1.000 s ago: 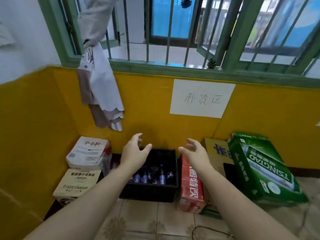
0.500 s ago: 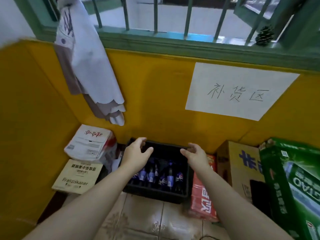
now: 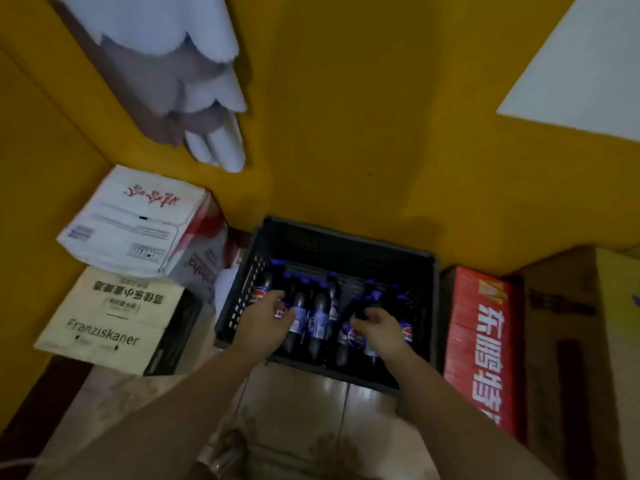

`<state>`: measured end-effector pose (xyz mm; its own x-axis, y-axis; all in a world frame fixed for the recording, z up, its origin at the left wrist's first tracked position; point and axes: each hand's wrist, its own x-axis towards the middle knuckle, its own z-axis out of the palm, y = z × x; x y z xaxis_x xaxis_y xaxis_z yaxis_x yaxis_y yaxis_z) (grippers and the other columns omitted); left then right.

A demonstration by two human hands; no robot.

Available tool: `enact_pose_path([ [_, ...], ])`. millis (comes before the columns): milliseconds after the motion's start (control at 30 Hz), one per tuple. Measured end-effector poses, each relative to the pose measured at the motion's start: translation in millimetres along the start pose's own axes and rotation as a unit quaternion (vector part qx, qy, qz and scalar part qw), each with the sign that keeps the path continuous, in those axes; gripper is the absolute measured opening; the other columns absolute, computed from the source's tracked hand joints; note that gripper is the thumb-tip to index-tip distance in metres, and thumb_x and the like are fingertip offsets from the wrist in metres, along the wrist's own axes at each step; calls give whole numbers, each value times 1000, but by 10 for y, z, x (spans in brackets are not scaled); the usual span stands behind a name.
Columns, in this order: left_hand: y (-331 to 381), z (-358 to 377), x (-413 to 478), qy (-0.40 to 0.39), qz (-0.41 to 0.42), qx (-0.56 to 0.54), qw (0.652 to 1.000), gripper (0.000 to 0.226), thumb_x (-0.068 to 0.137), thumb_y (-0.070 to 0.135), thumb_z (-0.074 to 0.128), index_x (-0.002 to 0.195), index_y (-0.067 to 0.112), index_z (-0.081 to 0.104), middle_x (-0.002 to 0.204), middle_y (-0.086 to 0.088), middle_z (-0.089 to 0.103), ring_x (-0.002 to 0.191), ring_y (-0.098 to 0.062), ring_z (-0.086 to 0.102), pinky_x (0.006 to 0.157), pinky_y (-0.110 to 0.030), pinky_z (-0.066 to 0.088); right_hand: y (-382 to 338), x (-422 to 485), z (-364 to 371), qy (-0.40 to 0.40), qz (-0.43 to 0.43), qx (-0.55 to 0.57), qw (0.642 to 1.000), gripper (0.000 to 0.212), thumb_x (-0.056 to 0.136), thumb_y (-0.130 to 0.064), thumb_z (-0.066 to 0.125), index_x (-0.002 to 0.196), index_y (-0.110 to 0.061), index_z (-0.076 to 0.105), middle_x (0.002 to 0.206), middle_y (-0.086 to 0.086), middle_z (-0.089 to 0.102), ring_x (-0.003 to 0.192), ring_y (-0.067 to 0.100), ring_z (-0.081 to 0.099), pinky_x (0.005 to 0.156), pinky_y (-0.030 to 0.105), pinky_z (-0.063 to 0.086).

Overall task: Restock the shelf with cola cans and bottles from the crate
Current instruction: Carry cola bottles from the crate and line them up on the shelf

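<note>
A black plastic crate (image 3: 346, 237) stands on the floor against the yellow wall. Several dark cola bottles (image 3: 320, 320) with blue caps and blue labels stand inside it. Both my hands are down in the crate among the bottles. My left hand (image 3: 265, 322) curls its fingers and thumb round a bottle at the crate's left side. My right hand (image 3: 379, 325) pinches the dark top of a bottle toward the right side. The light is dim and the picture is blurred. No shelf and no cans are in view.
Left of the crate, a white carton (image 3: 138, 220) is stacked behind a Franziskaner box (image 3: 110, 320). A red carton (image 3: 481, 341) and a brown carton (image 3: 571, 341) stand on the right. A pale cloth (image 3: 166, 71) hangs above, with a paper sign (image 3: 581, 71) on the wall.
I have leaned in and looked down. Both hands dropped from above the crate's rim into the crate and closed on bottles.
</note>
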<state>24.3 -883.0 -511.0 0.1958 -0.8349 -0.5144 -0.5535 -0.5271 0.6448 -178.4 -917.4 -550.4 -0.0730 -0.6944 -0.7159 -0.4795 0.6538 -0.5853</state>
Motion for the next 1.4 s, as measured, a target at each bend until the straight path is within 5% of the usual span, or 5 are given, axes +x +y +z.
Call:
enact_pose_path([
  [233, -1022, 834, 1268, -18, 4, 47, 999, 55, 89, 21, 60, 138, 10, 40, 121, -16, 59, 113, -29, 54, 87, -26, 38, 750, 1472, 1003, -52, -6, -53, 997, 71, 78, -24, 69, 141, -16, 39, 122, 8, 61, 107, 25, 60, 95, 38, 48],
  [600, -1671, 1553, 2371, -157, -14, 229, 961, 97, 82, 31, 64, 150, 16, -4, 138, -22, 44, 126, -35, 45, 103, -38, 38, 1101, 2381, 1561, -92, -6, -186, 978, 108, 86, -21, 63, 142, -26, -29, 126, 20, 56, 103, 30, 59, 85, 31, 46],
  [800, -1700, 1762, 2397, -167, -38, 328, 929, 121, 76, 33, 75, 146, 7, -20, 150, -26, 10, 138, -37, 26, 108, -40, 31, 1284, 2489, 1672, -109, 28, -176, 978, 112, 84, -21, 66, 141, -23, -31, 137, 18, 48, 118, 31, 53, 99, 34, 42],
  [1000, -1748, 1972, 2466, -94, -44, 358, 928, 96, 90, 19, 57, 144, 3, -21, 148, -27, 13, 126, -33, 43, 99, -36, 41, 1274, 2616, 1809, -61, 54, -196, 977, 116, 80, -34, 71, 146, -15, -22, 145, 19, 37, 127, 34, 43, 101, 38, 36],
  [1400, -1790, 1924, 2448, -129, -47, 269, 953, 114, 80, 28, 67, 145, 17, -25, 153, -22, -3, 134, -41, 31, 105, -42, 38, 1366, 2509, 1623, 15, -7, -140, 990, 88, 89, -37, 55, 150, -25, -8, 133, 14, 52, 114, 32, 55, 89, 33, 46],
])
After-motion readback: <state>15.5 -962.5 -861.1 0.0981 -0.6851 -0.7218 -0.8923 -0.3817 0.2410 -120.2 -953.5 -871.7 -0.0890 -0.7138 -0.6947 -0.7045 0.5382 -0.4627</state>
